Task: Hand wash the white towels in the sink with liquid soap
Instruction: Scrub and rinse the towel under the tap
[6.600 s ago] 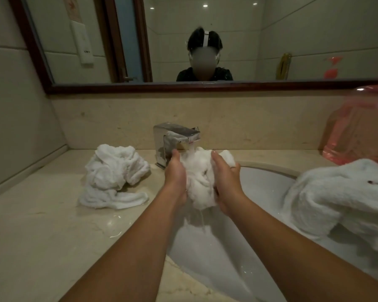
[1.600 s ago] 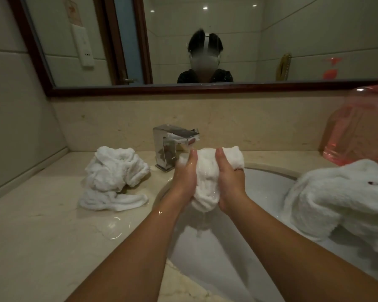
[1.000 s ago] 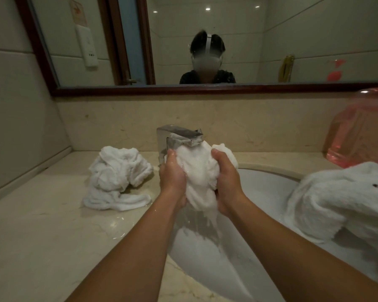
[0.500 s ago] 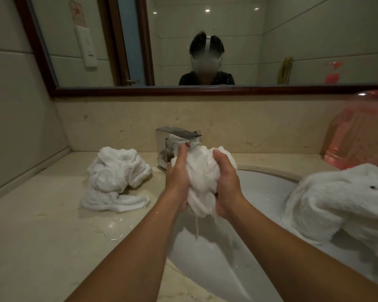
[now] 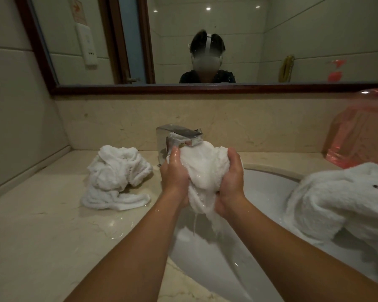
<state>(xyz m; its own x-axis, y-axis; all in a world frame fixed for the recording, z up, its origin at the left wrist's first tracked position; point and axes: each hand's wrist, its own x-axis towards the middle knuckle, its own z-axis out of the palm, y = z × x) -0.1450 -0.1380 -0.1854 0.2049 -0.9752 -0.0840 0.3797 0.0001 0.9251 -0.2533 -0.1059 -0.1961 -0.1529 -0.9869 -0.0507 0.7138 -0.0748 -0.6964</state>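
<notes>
A wet white towel (image 5: 205, 168) is bunched between my left hand (image 5: 175, 177) and my right hand (image 5: 230, 182), held over the white sink (image 5: 268, 188) just under the chrome faucet (image 5: 175, 136). Both hands grip it from the sides, and water drips from its lower end into the basin. A second white towel (image 5: 116, 177) lies crumpled on the counter to the left. A third white towel (image 5: 340, 203) hangs over the sink's right rim.
A pink transparent soap jug (image 5: 358, 140) stands at the back right of the beige marble counter (image 5: 42, 225). A puddle shines on the counter near the left towel. A framed mirror (image 5: 205, 40) spans the wall behind, reflecting a person.
My hands keep kneading the towel under the faucet. They have spread a little wider around the bundle, and the towel sits slightly higher against the spout.
</notes>
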